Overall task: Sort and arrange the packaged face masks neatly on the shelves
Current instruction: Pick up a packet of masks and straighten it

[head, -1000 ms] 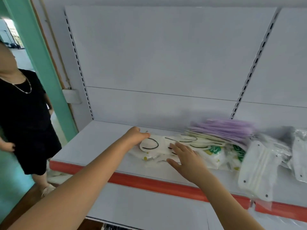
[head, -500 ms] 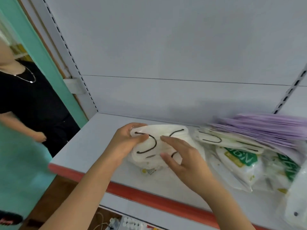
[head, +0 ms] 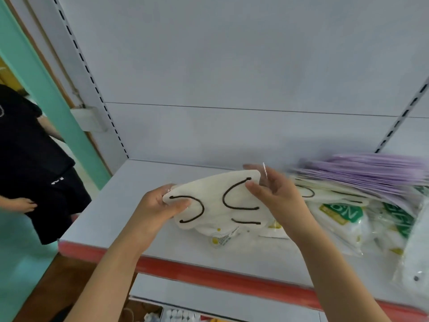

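Masks [head: 218, 203] in clear wrap, white with black ear loops, sit in our grip just above the shelf [head: 130, 205], toward its left half. Our left hand [head: 155, 211] pinches the left end, thumb on top and fingers underneath; our right hand [head: 276, 201] pinches the upper right corner, thumb in front. Right of the held pack, on the shelf, lies a loose heap: green-labelled packs [head: 341, 217] under a fan of purple packs [head: 371, 170], so that side is crowded. Left of the shelf stands a person in black [head: 30, 173] beside a teal post [head: 46, 89]. Compared with half a second ago, we have lifted the pack higher and spread it flatter. The purple packs are blurred, the labels unreadable, and the heap is cut off at the right edge.
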`<state>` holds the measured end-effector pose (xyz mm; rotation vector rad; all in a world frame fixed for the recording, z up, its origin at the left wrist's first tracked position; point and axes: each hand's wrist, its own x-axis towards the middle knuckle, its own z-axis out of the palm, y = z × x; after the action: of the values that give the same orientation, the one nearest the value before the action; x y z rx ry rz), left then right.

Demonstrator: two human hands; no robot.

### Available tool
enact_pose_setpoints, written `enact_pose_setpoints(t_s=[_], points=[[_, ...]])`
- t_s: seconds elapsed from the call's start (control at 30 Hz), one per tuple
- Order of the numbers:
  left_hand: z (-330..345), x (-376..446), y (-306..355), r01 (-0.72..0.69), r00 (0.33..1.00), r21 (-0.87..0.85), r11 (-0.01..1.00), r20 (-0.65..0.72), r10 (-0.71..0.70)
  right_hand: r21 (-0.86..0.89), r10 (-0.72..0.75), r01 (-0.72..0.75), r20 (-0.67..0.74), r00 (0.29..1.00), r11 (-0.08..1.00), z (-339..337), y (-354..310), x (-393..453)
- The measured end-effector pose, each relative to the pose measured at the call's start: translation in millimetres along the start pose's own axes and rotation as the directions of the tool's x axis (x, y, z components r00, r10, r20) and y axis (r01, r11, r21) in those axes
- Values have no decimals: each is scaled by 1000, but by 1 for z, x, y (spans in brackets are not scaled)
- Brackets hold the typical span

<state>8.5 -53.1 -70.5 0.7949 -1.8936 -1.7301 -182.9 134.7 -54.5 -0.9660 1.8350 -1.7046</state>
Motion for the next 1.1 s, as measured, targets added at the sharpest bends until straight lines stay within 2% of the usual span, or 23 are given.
enact_pose_setpoints(t_s=[0.03,0.07,0.1,0.13,0.17,0.2,0.23,0.27,0.33,0.4,0.47,0.53,0.57,0.63,0.7,0.77,0.9,1.0,1.1], points=[[-5,1,-3,-1,1000,-33,999,-31,0,-61,-19,19,-1,1000,998,-2,0,-3],[-10,3,-5,-6,997,-97,995,-73,-1,-196,-50,42,-35,998,980,-5,1,-6],[-14,6,-6,-19,993,-169,986,-117,-1,-399,-104,58,-94,990,915,-11,5,-8],[-17,10,-7,-37,988,-230,972,-154,1,-622,-180,52,-145,973,781,-20,13,-10],[-18,13,-7,-52,985,-278,959,-172,4,-801,-254,21,-165,953,598,-31,18,-11],[-16,15,-6,-59,983,-320,946,-183,-1,-897,-274,-18,-154,949,441,-43,24,-11],[-13,17,-6,-59,981,-350,935,-194,-11,-940,-210,-49,-126,969,337,-54,29,-10],[-9,19,-5,-51,979,-370,928,-203,-27,-954,-104,-69,-104,989,292,-64,34,-10],[-1,23,-5,-29,980,-397,917,-193,-53,-948,30,-69,-62,998,310,-80,43,-11],[5,25,-4,-6,982,-434,901,-174,-77,-926,-66,-43,-73,995,374,-85,46,-12],[8,27,-2,22,987,-459,888,-132,-93,-904,-208,-110,-211,955,413,-81,38,-13],[10,26,1,56,992,-459,887,-77,-102,-870,-328,-187,-360,874,456,-73,28,-15],[11,25,2,69,993,-453,889,-54,-104,-849,-413,-176,-411,813,499,-67,22,-16],[12,24,4,93,993,-437,895,-22,-115,-777,-542,-68,-496,679,626,-51,7,-20],[13,22,5,122,991,-417,901,3,-133,-722,-606,81,-507,613,687,-27,-5,-21],[15,19,6,165,985,-410,897,33,-167,-702,-637,212,-423,644,680,0,-9,-18],[23,15,8,239,971,-418,876,82,-225,-653,-616,424,-83,784,628,50,4,-12],[25,9,13,297,955,-447,844,162,-250,-596,-522,499,153,839,629,75,24,-13],[27,5,14,218,972,-299,929,151,-180,-523,-401,502,302,865,689,75,33,-16]])
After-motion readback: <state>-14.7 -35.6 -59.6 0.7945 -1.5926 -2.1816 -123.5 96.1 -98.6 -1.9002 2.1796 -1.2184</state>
